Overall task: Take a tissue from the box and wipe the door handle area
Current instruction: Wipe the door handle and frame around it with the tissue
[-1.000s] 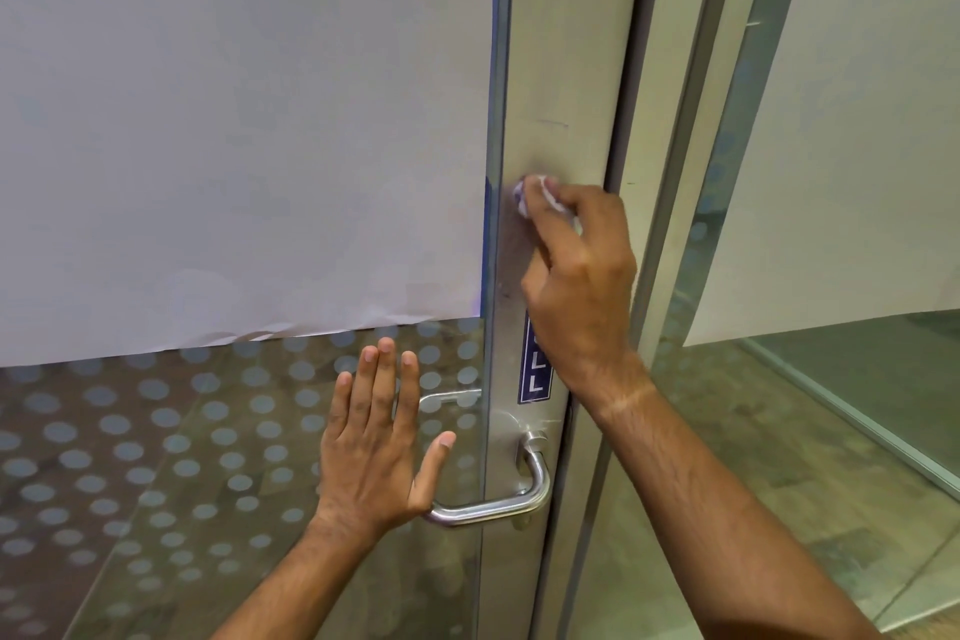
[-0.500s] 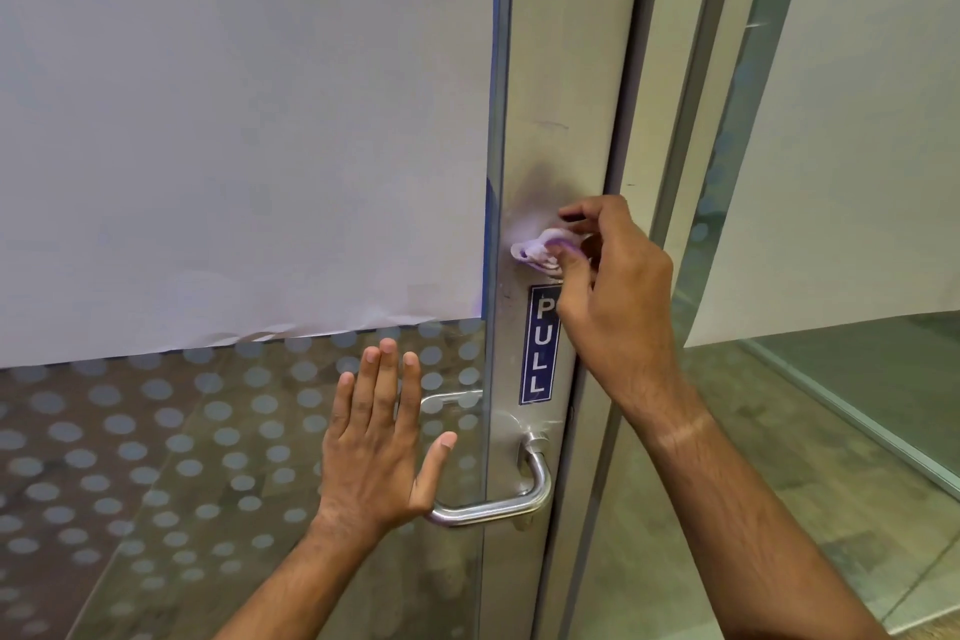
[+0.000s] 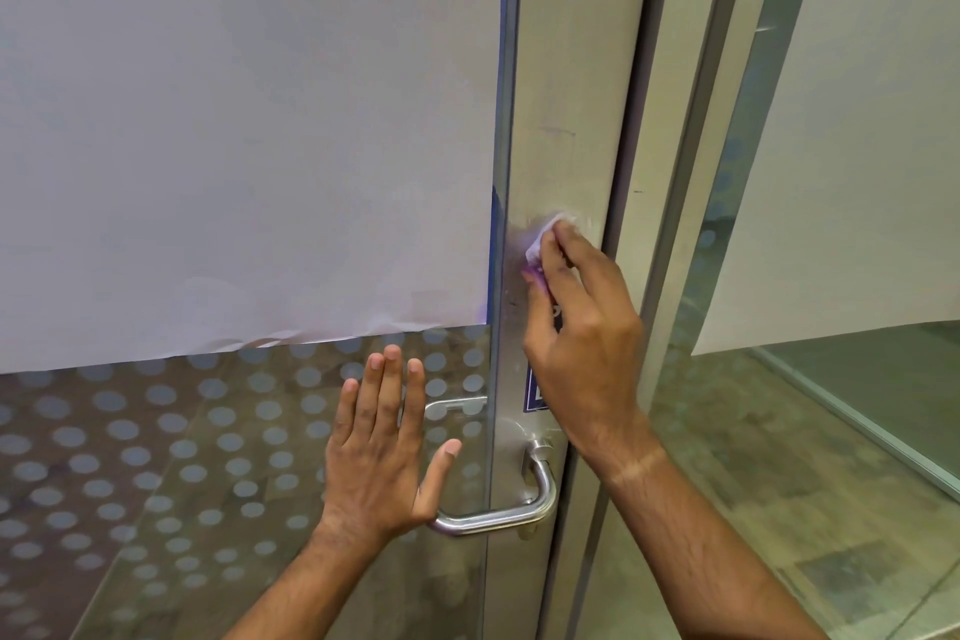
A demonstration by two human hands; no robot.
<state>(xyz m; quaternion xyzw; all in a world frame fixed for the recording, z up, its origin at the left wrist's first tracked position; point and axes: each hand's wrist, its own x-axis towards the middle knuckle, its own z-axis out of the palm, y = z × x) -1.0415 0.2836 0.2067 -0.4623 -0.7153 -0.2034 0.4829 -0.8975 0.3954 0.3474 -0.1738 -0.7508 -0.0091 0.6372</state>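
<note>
My right hand point(image 3: 584, 322) presses a small crumpled white-and-purple tissue point(image 3: 543, 244) against the metal door stile point(image 3: 566, 94), above the blue PULL sign point(image 3: 535, 398), which the hand mostly hides. Lower on the stile is the curved steel door handle point(image 3: 498, 517). My left hand point(image 3: 382, 452) lies flat with fingers spread on the dotted glass pane point(image 3: 156, 457), its thumb just above the handle bar. The tissue box is out of view.
A large white paper sheet point(image 3: 234, 120) covers the upper glass. To the right stand the door frame point(image 3: 691, 172) and another glass panel with a white sheet point(image 3: 857, 146). Tiled floor point(image 3: 779, 483) shows through the glass.
My right hand moved the tissue down the stile to just above the PULL sign, then back up and a little left, covering the sign. The left hand stayed put.
</note>
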